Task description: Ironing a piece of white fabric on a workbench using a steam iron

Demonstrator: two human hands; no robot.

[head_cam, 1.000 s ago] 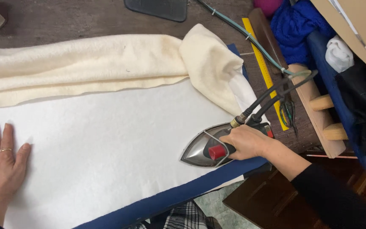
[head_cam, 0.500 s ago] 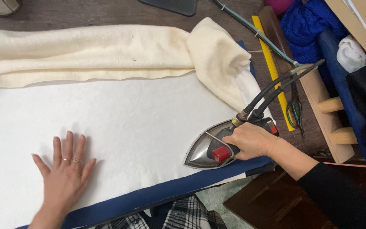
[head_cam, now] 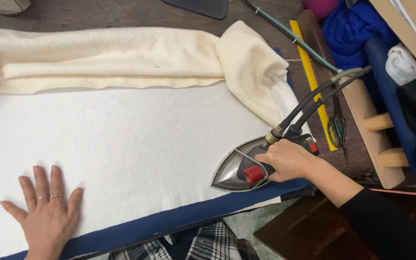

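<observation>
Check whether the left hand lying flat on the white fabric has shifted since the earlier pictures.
Yes. The left hand moved right along the white fabric from its left end, towards the silver steam iron, then slightly back left.

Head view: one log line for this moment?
right hand grips iron | left hand flat on white fabric | cream cloth behind

I'm looking down at a sewing or tailoring workshop. I see a padded pressing table (head_cam: 179, 219) with white cloth (head_cam: 136, 139), a heavy steam iron (head_cam: 246, 168) on hoses, a yellow ruler (head_cam: 311, 82), small scissors (head_cam: 338, 130), and piled fabric (head_cam: 352, 24) alongside.
</observation>
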